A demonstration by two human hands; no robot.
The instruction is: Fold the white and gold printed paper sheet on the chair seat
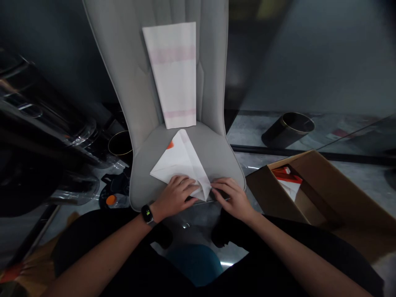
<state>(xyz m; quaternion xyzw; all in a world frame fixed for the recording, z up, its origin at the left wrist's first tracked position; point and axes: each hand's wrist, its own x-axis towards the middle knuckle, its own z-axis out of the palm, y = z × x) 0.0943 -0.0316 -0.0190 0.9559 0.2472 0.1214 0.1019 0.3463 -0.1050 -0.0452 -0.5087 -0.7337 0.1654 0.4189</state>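
A white sheet of paper (181, 159), folded into a roughly triangular shape with an orange-red mark near its left edge, lies on the seat of a grey chair (221, 154). My left hand (176, 197) rests over the paper's near side, its fingers laid across the surface and the thumb apart at the front edge. At the right-hand corner, my right hand (233, 198) has thumb and index finger close together on the paper's edge. Behind it, a long white folded paper piece (176, 78) with pale pink bands leans against the chair's backrest.
On the right stands an open cardboard box (284, 202) with a red-and-white paper item (289, 181) inside. A black bin (120, 144) is left of the chair; another bin shape (287, 130) shows in the glass. An orange-capped bottle (111, 201) is by the chair's left side.
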